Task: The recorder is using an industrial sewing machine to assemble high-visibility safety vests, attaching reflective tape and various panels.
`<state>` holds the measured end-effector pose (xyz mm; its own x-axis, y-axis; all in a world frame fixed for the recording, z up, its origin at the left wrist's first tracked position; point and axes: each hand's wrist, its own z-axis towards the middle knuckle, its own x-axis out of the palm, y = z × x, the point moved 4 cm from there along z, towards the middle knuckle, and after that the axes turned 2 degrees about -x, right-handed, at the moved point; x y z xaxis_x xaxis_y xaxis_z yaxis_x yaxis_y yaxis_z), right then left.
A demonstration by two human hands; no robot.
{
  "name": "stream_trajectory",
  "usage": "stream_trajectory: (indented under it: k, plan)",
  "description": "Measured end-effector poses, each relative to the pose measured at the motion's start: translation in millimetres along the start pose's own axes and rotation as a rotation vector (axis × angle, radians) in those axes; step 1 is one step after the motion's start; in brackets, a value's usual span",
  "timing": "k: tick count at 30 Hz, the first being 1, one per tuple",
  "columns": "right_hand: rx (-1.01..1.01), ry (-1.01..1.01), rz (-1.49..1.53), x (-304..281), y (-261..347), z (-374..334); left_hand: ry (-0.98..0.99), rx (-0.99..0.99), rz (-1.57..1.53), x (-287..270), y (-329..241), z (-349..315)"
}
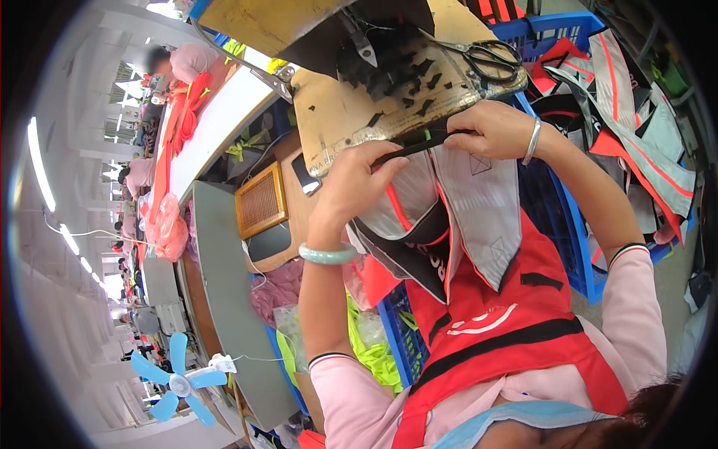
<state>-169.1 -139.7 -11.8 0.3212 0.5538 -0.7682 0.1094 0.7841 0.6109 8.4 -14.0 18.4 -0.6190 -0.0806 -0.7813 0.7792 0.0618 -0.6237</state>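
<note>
A grey reflective fabric piece [479, 202] with orange piping and black panels hangs down over my red apron [486, 322]. Along its top edge runs a narrow black fabric strip [420, 148], stretched between my hands. My left hand [360, 179] pinches the strip's left part, thumb pressed on it. Further right, my right hand [490, 129] grips the other end, fingers curled over. Both hands are close to the front edge of a worn tan work plate [336, 112]. Black-handled scissors [490, 61] lie on the plate's right side, near my right hand.
Black fabric scraps [411, 71] litter the plate beneath a brown machine housing [277, 22]. A blue crate [561, 202] at right holds grey and orange pieces [621, 97]. At left stand a grey panel [232, 299] and a blue-bladed fan [178, 385]; several people work farther back.
</note>
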Motion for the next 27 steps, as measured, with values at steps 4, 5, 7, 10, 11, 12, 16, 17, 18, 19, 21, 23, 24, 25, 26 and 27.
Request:
stream_trajectory:
  k: [4,5,7,10,11,12,16,17,18,19,21,23,24,25,26,27]
  plan:
    - [0.098,0.116,0.163,-12.5,-17.4,19.4,0.135,-0.085,-0.071,-10.3,8.8,20.0]
    - [0.097,0.112,0.161,-16.6,-19.1,23.4,0.173,-0.135,-0.085,-12.5,10.8,24.2]
    - [0.198,0.204,0.205,-26.0,-15.2,35.3,0.195,-0.18,-0.135,-19.7,19.1,32.8]
    - [0.253,0.222,0.209,-31.0,-15.2,53.5,0.212,-0.247,-0.181,-29.2,34.0,46.5]
    - [0.311,0.224,0.218,-31.9,-16.8,57.8,0.209,-0.265,-0.175,-31.9,38.3,51.1]
    - [0.314,0.219,0.217,-31.5,-22.8,63.6,0.218,-0.26,-0.182,-34.4,36.8,56.6]
    - [0.322,0.233,0.167,-32.4,-38.0,83.3,0.231,-0.263,-0.205,-36.7,54.6,73.4]
    - [0.321,0.237,0.165,-31.5,-42.1,87.8,0.237,-0.288,-0.245,-36.7,59.0,75.7]
    - [0.323,0.257,0.178,-29.7,-45.9,91.7,0.244,-0.313,-0.287,-36.7,62.4,78.1]
    - [0.326,0.277,0.191,-28.5,-49.0,94.8,0.243,-0.314,-0.292,-37.7,65.2,81.0]
    - [0.347,0.271,0.204,-29.7,-53.2,99.0,0.225,-0.311,-0.32,-41.8,69.9,86.3]
    - [0.367,0.267,0.217,-28.8,-56.9,101.7,0.23,-0.313,-0.315,-45.6,73.3,93.5]
    - [0.386,0.257,0.236,-29.3,-59.6,102.3,0.243,-0.324,-0.289,-48.5,70.0,96.4]
    - [0.405,0.247,0.255,-29.8,-61.6,103.1,0.255,-0.335,-0.261,-50.2,69.5,99.4]
    - [0.404,0.251,0.251,-30.6,-62.0,104.5,0.264,-0.338,-0.271,-50.3,73.4,102.7]
    - [0.41,0.246,0.246,-31.2,-62.2,106.0,0.262,-0.339,-0.273,-50.8,77.7,104.6]
